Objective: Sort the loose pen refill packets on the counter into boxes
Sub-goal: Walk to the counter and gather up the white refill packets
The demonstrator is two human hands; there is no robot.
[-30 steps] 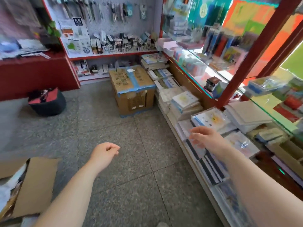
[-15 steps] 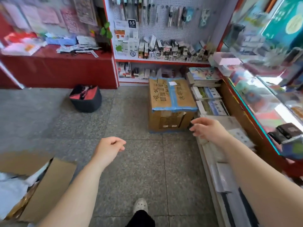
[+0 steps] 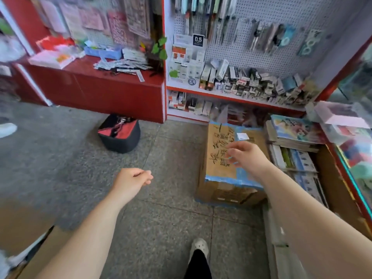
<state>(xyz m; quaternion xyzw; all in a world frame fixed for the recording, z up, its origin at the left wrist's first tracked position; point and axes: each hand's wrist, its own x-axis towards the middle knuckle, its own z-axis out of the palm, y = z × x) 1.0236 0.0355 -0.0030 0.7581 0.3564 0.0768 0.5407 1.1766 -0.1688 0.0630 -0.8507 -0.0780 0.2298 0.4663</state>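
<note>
Both hands are hanging out in front of the person and holding nothing: the left hand (image 3: 131, 181) is loosely curled over the stone floor (image 3: 60, 158), and the right hand (image 3: 246, 156) is relaxed, fingers slightly spread, floating above a taped cardboard carton (image 3: 221, 158) without touching it. A pale shoe (image 3: 199, 246) is stepping forward below them. Over the last second the person has been turning away from the glass display case on their right, so the red tabletop (image 3: 84, 71) is now coming into full view ahead and to the left. On it the loose refill packets (image 3: 122, 65) are lying in a scattered heap, well apart from either hand. Beside it, small boxes (image 3: 241, 81) are crowding the pegboard shelf. I would say this is the walk-up: nothing is picked yet, and the sorting is waiting on a few more steps.
</note>
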